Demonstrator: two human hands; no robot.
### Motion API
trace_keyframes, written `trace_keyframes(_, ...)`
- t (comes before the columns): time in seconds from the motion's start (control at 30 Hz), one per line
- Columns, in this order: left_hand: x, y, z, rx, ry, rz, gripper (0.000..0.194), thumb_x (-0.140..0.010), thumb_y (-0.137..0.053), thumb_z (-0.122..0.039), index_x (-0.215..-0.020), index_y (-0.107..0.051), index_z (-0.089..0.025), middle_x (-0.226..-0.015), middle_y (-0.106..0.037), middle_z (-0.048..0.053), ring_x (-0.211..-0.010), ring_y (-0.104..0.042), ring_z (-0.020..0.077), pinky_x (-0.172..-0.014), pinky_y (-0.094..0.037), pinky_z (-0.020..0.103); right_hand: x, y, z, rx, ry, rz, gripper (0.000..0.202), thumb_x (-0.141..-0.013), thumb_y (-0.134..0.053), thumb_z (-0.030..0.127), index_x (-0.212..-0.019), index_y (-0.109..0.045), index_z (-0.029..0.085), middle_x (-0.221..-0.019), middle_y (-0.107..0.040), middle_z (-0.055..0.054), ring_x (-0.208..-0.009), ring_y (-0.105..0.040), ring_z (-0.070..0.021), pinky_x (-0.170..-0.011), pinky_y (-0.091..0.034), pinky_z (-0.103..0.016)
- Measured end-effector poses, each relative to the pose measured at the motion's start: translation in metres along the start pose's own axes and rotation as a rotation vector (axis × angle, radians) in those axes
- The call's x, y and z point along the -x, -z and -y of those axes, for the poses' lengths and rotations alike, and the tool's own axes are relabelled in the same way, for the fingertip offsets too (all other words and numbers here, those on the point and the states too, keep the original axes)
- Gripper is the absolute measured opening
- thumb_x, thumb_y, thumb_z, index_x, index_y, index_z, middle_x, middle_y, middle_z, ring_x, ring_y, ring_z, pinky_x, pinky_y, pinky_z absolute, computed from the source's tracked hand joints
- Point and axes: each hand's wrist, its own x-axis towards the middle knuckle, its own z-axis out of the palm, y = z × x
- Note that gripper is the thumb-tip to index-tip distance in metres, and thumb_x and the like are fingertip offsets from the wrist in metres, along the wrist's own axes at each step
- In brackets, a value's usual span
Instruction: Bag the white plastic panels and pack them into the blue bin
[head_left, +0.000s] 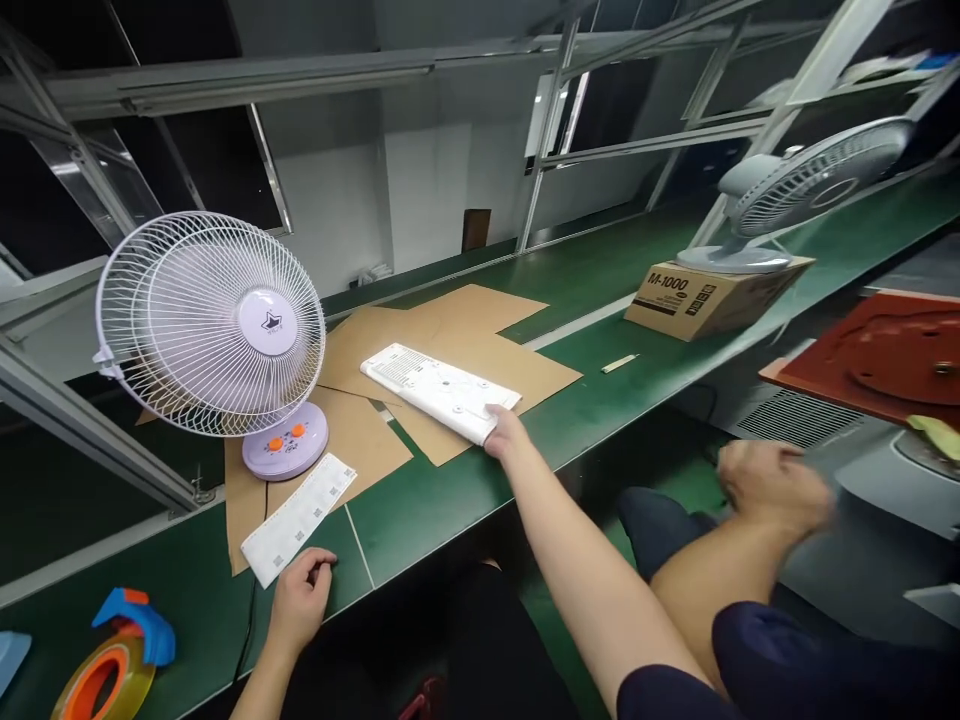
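Hands apart: left hand (300, 598) lies loosely open on the green belt (420, 510) beside the label strip (298, 518); right hand (504, 428) touches the near end of the white panel (439, 390), grip unclear; it lies flat on cardboard (450, 320) right of the fan (210, 325), not yet lifted.

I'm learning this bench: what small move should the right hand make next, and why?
Probably close the right hand on the near end of the white rectangular plastic panel and draw it nearer. The hand touches that end, the panel lies flat on brown cardboard sheets, and the arm is stretched out.
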Motion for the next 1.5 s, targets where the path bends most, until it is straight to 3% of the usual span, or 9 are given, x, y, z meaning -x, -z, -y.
trace_keyframes(0.27,0.001,0.001,0.02,-0.061,-0.008,0.0,0.032,-0.096,-0.061,-0.05,-0.093,-0.085,-0.029,-0.099,-0.085,0.005,-0.088,-0.082,0.0285,-0.082,-0.07,0.04,0.088,0.009,-0.029,-0.115,-0.225,0.098,0.045,-0.093,-0.066,0.018,-0.138,-0.067,0.013,-0.117,-0.083,-0.016,-0.111,-0.08,-0.0344,-0.105,-0.063,-0.063)
trace_keyframes(0.43,-0.003,-0.009,0.001,-0.141,-0.058,-0.026,0.032,-0.1,-0.058,-0.048,-0.099,-0.082,-0.026,-0.098,-0.084,0.006,-0.079,-0.08,0.0262,-0.074,-0.069,0.038,0.14,0.037,-0.034,-0.235,-0.291,0.129,0.054,-0.094,-0.066,0.021,-0.148,-0.061,0.016,-0.126,-0.081,-0.015,-0.117,-0.079,-0.0357,-0.106,-0.063,-0.064)
trace_keyframes(0.53,-0.023,-0.035,-0.031,-0.142,-0.221,0.014,0.028,-0.104,-0.055,-0.039,-0.106,-0.078,-0.025,-0.104,-0.082,0.008,-0.094,-0.08,0.0276,-0.084,-0.068,0.042,0.164,0.051,-0.032,-0.249,-0.313,0.139,0.051,-0.094,-0.065,0.023,-0.145,-0.064,0.016,-0.128,-0.08,-0.016,-0.12,-0.077,-0.0365,-0.107,-0.063,-0.064)
trace_keyframes(0.67,-0.067,-0.088,-0.082,-0.123,-0.466,0.117,0.026,-0.105,-0.053,-0.028,-0.123,-0.072,-0.024,-0.122,-0.078,0.013,-0.115,-0.073,0.0304,-0.104,-0.061,0.05,0.19,0.057,-0.032,-0.236,-0.308,0.166,0.048,-0.094,-0.062,0.023,-0.141,-0.066,0.015,-0.129,-0.08,-0.016,-0.123,-0.076,-0.0367,-0.109,-0.062,-0.064)
trace_keyframes(0.8,-0.101,-0.136,-0.108,-0.235,-0.452,0.361,0.036,-0.099,-0.064,-0.023,-0.135,-0.066,-0.019,-0.133,-0.073,0.019,-0.126,-0.068,0.0354,-0.109,-0.056,0.051,0.205,0.057,-0.033,-0.278,-0.293,0.232,0.049,-0.095,-0.061,0.022,-0.144,-0.064,0.014,-0.134,-0.078,-0.016,-0.127,-0.075,-0.0352,-0.111,-0.061,-0.061)
trace_keyframes(0.9,-0.11,-0.15,-0.11,-0.328,-0.384,0.497,0.034,-0.101,-0.057,-0.019,-0.134,-0.065,-0.016,-0.13,-0.074,0.021,-0.123,-0.07,0.0361,-0.103,-0.056,0.047,0.209,0.058,-0.031,-0.264,-0.28,0.291,0.052,-0.094,-0.063,0.018,-0.146,-0.062,0.013,-0.134,-0.078,-0.016,-0.13,-0.073,-0.0337,-0.113,-0.061,-0.06)
trace_keyframes(1.07,-0.104,-0.131,-0.103,-0.428,-0.262,0.472,0.037,-0.111,-0.044,-0.03,-0.142,-0.062,-0.02,-0.131,-0.076,0.02,-0.111,-0.076,0.0359,-0.089,-0.054,0.043,0.213,0.061,-0.02,-0.273,-0.206,0.308,0.06,-0.091,-0.069,0.009,-0.15,-0.059,0.016,-0.137,-0.077,-0.013,-0.13,-0.073,-0.0321,-0.116,-0.06,-0.056)
trace_keyframes(1.27,-0.088,-0.08,-0.092,-0.575,-0.195,0.38,0.028,-0.106,-0.054,-0.036,-0.121,-0.077,-0.027,-0.09,-0.081,0.007,-0.086,-0.077,0.0299,-0.074,-0.05,0.035,0.192,0.068,-0.002,-0.249,-0.015,0.213,0.07,-0.086,-0.075,0.003,-0.152,-0.06,0.022,-0.136,-0.078,-0.009,-0.126,-0.075,-0.0316,-0.116,-0.061,-0.055)
trace_keyframes(1.5,-0.096,-0.045,-0.102,-0.285,-0.338,0.142,0.028,-0.1,-0.06,-0.045,-0.098,-0.082,-0.027,-0.082,-0.074,0.005,-0.083,-0.069,0.0266,-0.081,-0.052,0.037,0.148,0.083,-0.002,-0.206,0.032,0.131,0.076,-0.086,-0.072,0.0,-0.157,-0.057,0.025,-0.134,-0.079,-0.006,-0.116,-0.079,-0.028,-0.107,-0.067,-0.052)
